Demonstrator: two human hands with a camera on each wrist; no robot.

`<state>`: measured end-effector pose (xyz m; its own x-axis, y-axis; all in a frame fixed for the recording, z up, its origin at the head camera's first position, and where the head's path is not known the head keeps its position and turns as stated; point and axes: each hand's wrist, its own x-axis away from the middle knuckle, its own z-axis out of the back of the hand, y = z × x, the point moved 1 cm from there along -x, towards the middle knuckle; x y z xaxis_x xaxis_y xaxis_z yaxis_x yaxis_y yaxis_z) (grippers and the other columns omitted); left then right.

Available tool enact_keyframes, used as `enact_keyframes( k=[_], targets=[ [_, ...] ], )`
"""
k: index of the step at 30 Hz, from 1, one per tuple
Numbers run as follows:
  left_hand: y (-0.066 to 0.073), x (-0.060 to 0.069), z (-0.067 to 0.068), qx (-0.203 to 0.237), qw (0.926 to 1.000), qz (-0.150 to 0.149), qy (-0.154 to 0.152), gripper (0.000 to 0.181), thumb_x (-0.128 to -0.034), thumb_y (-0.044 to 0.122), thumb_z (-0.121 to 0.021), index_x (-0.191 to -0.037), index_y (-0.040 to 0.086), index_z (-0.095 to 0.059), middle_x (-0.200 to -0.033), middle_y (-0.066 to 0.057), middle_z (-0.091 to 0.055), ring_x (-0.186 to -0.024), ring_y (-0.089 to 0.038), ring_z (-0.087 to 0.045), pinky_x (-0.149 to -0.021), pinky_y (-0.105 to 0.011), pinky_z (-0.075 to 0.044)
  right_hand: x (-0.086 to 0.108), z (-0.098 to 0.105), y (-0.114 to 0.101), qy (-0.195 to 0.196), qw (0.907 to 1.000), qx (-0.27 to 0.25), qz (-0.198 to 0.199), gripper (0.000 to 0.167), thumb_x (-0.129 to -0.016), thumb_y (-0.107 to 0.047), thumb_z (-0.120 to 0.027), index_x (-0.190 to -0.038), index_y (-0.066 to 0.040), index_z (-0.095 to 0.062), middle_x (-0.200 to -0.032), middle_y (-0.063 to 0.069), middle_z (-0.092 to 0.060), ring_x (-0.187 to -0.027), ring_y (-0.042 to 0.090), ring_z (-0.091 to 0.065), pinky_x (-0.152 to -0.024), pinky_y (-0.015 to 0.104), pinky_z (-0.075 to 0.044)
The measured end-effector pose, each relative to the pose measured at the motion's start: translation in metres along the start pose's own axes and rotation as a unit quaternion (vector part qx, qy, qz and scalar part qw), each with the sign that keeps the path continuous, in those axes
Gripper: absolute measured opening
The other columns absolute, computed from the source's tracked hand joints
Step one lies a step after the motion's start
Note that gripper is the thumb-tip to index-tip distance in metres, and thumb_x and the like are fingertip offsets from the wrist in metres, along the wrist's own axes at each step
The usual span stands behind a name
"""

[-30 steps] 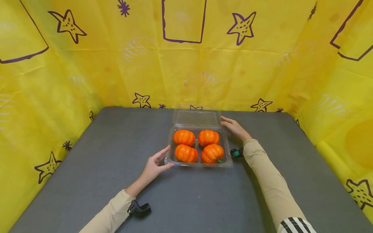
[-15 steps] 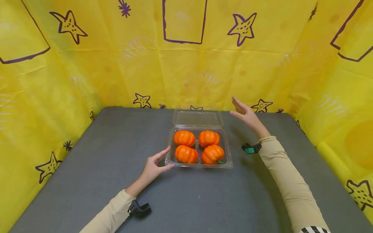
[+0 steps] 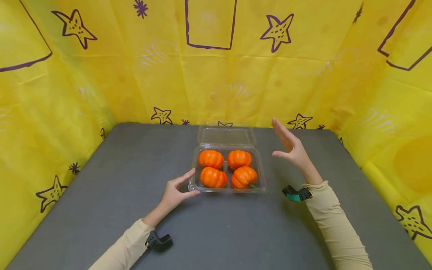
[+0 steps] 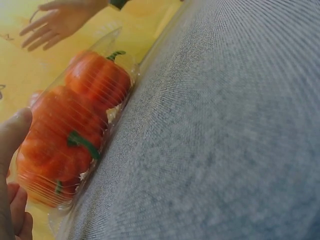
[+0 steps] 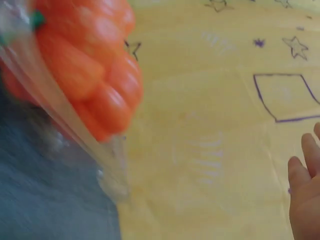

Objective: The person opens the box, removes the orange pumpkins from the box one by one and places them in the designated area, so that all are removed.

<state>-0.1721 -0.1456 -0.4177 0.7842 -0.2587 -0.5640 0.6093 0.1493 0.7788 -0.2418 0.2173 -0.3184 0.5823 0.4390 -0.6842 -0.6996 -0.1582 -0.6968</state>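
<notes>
A clear plastic clamshell container (image 3: 194, 183) stands on the table with its transparent lid (image 3: 227, 135) swung back behind it. Inside sit several small orange pumpkins (image 3: 213, 177), some showing a green stem (image 4: 82, 144). My left hand (image 3: 173, 195) holds the container's near left corner, thumb on the front side and fingers along the left side. To the right of the container my right hand (image 3: 293, 150) hovers apart from it, fingers extended and thumb spread, with nothing in it. The right wrist view catches only part of that hand (image 5: 305, 195).
The dark grey table (image 3: 216, 232) extends around the container. Yellow cloth (image 3: 216, 86) printed with stars hangs behind it and along both sides. A black wrist strap mount (image 3: 159, 242) is on the left wrist, and another (image 3: 297, 193) is on the right.
My right hand has left the container lid's right edge, lifted away to the right, then drawn back toward the near side. My left hand and the pumpkins have stayed in place.
</notes>
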Motion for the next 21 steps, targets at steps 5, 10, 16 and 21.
enact_keyframes(
  k=[5,10,16,21],
  targets=[
    [0.001,0.001,-0.001,-0.017,0.9998,0.000,0.009,0.059,-0.0572,-0.011,-0.078,-0.110,-0.017,-0.053,-0.113,-0.029,-0.052,-0.109,-0.032,-0.049,-0.092,-0.023,-0.036,0.016,-0.016,0.008,-0.001,0.9998,-0.016,0.014,0.088,-0.075,-0.017,-0.071,-0.140,0.003,-0.015,-0.143,0.022,-0.017,-0.131,0.031,-0.016,-0.105,0.033,-0.013],
    [0.001,-0.001,-0.004,-0.016,0.9998,0.001,0.009,0.058,-0.0575,-0.011,-0.078,-0.110,-0.018,-0.053,-0.113,-0.029,-0.053,-0.109,-0.035,-0.049,-0.093,-0.022,-0.036,0.035,-0.028,0.022,-0.007,0.9991,-0.037,0.022,0.096,-0.075,-0.012,-0.070,-0.142,-0.003,-0.002,-0.141,0.029,-0.008,-0.129,0.038,-0.014,-0.104,0.037,-0.015],
    [0.001,-0.001,-0.005,-0.008,0.9999,0.007,0.010,0.058,-0.0578,-0.012,-0.077,-0.110,-0.018,-0.053,-0.113,-0.029,-0.052,-0.110,-0.030,-0.049,-0.093,-0.023,-0.035,0.050,-0.038,0.039,-0.019,0.9989,-0.022,-0.038,0.095,-0.075,-0.016,-0.071,-0.143,-0.005,-0.005,-0.144,0.021,-0.012,-0.131,0.033,-0.014,-0.104,0.035,-0.017],
    [0.002,-0.001,0.000,-0.008,0.9999,0.003,0.014,0.057,-0.0572,-0.013,-0.077,-0.109,-0.019,-0.053,-0.112,-0.031,-0.052,-0.110,-0.028,-0.049,-0.093,-0.022,-0.035,0.051,-0.047,0.046,-0.041,0.9977,-0.015,-0.052,0.088,-0.074,-0.007,-0.071,-0.140,0.004,-0.013,-0.142,0.026,-0.016,-0.130,0.034,-0.016,-0.103,0.036,-0.019]
  ],
)
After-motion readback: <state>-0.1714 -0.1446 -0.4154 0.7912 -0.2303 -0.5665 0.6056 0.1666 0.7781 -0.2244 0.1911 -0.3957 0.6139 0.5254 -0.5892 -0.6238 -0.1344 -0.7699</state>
